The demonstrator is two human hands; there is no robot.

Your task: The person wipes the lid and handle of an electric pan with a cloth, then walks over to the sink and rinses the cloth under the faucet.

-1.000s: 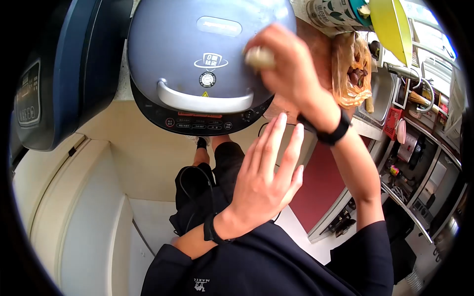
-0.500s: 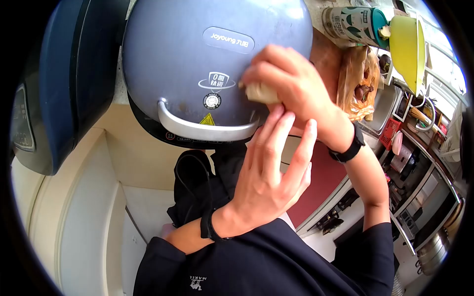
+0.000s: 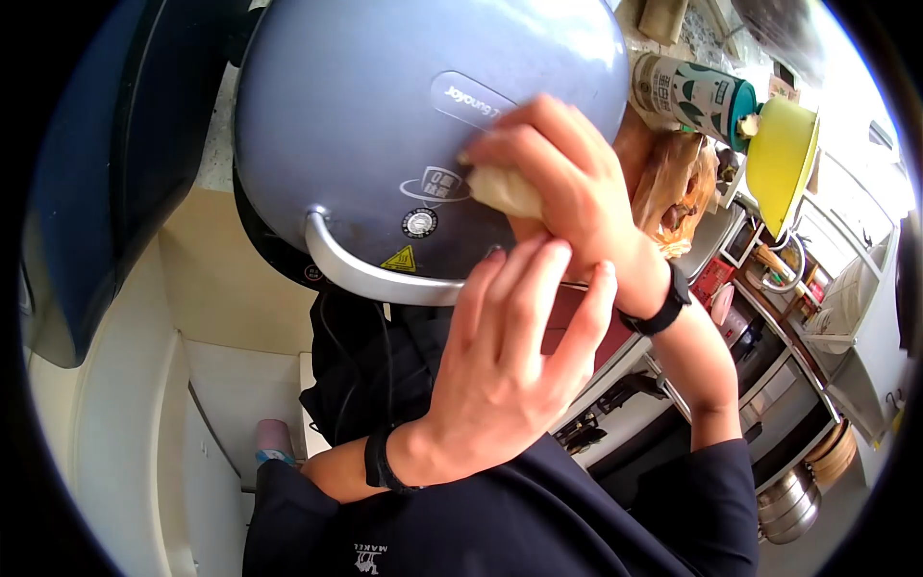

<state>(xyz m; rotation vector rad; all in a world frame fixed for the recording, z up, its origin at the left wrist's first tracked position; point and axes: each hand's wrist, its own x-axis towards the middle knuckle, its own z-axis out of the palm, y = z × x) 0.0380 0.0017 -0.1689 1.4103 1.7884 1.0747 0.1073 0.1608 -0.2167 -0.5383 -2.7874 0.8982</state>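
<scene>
Head view: the right hand (image 3: 582,197) has its grip pinched round a pale lump (image 3: 507,192), perhaps peeled ginger, over the right part of the blue-grey cooker lid (image 3: 365,106); I can't tell whether the lump touches it. The left hand (image 3: 510,356) holds nothing, fingers loosely spread. A second ago a gap showed between its fingertips and the right hand; now they overlap in view, though contact is unclear. The camera has shifted too, hiding more of the control panel below the lid handle (image 3: 370,271). The lump hasn't been set down, so the handling seems unfinished.
</scene>
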